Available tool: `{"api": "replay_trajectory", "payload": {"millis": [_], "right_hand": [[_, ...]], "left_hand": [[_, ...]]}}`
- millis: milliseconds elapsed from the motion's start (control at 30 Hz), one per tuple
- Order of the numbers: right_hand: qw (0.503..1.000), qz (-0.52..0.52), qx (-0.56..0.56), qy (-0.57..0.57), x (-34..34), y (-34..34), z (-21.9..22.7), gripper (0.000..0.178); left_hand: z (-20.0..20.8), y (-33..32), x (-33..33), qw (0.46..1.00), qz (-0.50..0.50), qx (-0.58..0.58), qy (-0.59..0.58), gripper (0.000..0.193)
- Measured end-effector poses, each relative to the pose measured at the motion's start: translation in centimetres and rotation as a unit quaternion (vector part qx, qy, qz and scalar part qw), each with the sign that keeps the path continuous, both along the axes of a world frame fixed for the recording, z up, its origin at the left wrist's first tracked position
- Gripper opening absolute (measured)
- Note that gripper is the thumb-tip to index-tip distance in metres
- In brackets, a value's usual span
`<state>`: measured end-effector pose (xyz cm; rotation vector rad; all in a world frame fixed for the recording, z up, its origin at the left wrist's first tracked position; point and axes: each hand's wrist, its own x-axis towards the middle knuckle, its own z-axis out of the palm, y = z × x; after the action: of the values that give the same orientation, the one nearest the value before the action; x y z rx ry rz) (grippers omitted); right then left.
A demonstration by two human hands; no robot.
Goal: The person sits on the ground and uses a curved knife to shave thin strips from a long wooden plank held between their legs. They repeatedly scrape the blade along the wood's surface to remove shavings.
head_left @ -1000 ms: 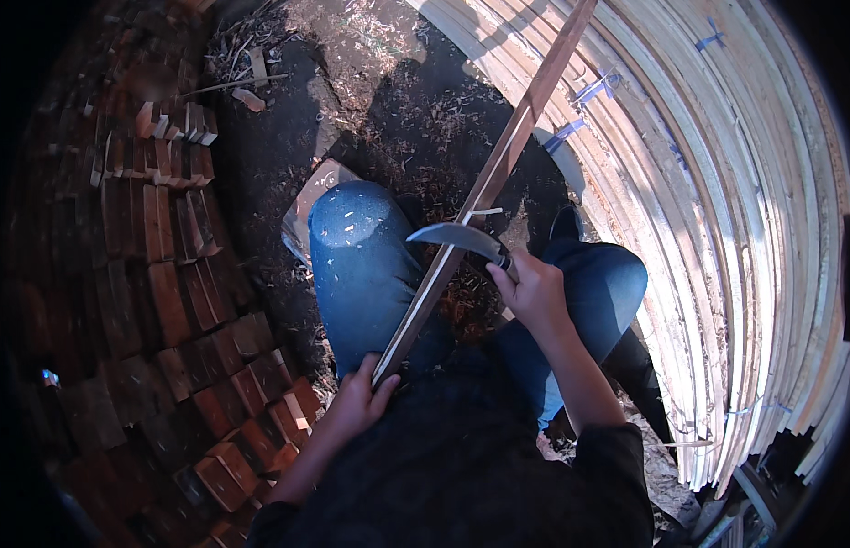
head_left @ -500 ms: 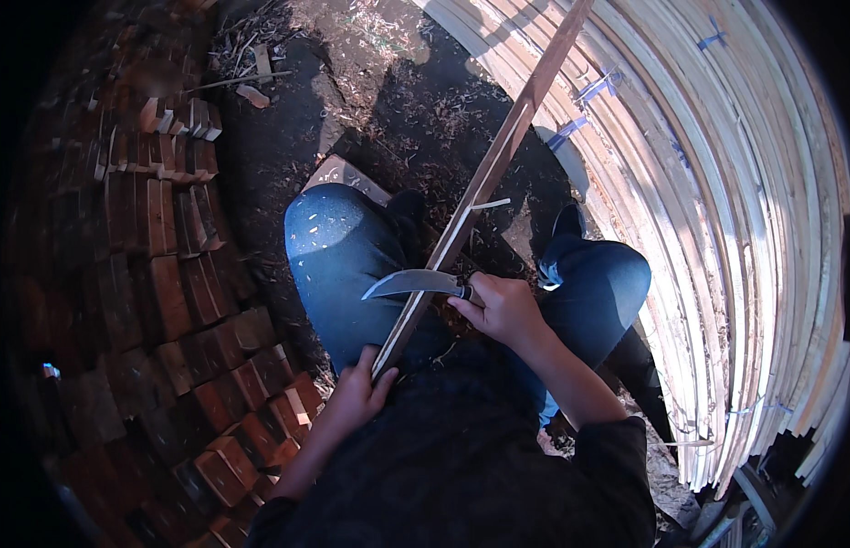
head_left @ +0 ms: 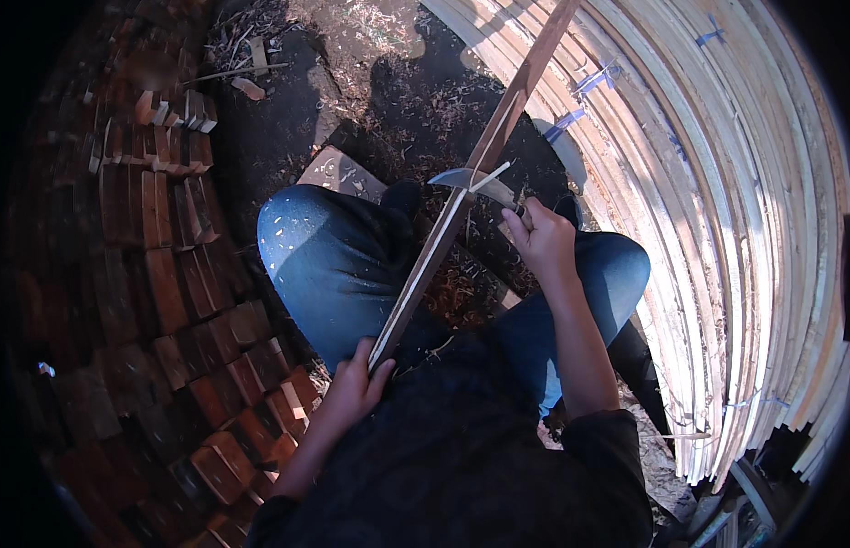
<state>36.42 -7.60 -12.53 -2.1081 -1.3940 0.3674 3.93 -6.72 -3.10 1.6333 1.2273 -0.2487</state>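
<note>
My left hand point(head_left: 354, 384) is closed round the near end of a long, narrow wooden strip point(head_left: 434, 252), close to my body. The strip slants away to the upper right, brown on its face with a pale shaved line along one edge. My right hand point(head_left: 544, 239) grips the handle of a curved knife point(head_left: 484, 184), its fingers wrapped round it. The blade lies across the strip beyond my knees, its tip pointing left. A pale sliver of wood point(head_left: 491, 175) sticks up at the blade and appears still attached to the strip.
Stacked reddish-brown wood blocks point(head_left: 178, 292) rise on the left. A big pile of long pale strips point(head_left: 717, 219), tied with blue bands point(head_left: 564, 125), fills the right. Shavings litter the dark ground point(head_left: 379, 100). A board point(head_left: 341, 173) lies by my left foot.
My right hand has pushed the knife away from me along the strip, up to the pale sliver. The left hand keeps its hold at the near end, shifted slightly left.
</note>
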Motion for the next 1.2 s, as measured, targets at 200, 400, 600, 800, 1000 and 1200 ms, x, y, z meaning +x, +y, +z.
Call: {"api": "replay_trajectory", "payload": {"millis": [200,400,600,800,1000,1200], "right_hand": [[0.991,0.127,0.037,0.014,-4.7,-2.9,0.2,0.040],[0.995,-0.058,0.021,0.078,-2.7,0.1,-0.7,0.038],[0.999,-0.019,0.018,0.040,-1.9,0.0,0.2,0.032],[0.997,0.009,0.063,0.046,-2.6,-0.7,-1.4,0.041],[0.991,-0.124,0.032,0.048,-2.0,0.9,-2.2,0.038],[0.980,-0.094,0.059,0.166,-3.3,-1.3,-2.4,0.035]], "left_hand": [[-0.8,0.1,-0.5,0.999,0.006,-0.005,-0.038,0.031],[0.3,0.5,0.9,1.000,-0.002,-0.008,-0.025,0.031],[0.0,-0.2,0.0,1.000,0.004,-0.008,-0.019,0.032],[-0.1,0.2,0.3,0.999,0.002,-0.024,-0.041,0.033],[1.2,0.2,0.9,0.999,-0.006,-0.051,0.018,0.038],[5.3,1.2,1.8,0.980,-0.122,0.001,0.154,0.047]]}}
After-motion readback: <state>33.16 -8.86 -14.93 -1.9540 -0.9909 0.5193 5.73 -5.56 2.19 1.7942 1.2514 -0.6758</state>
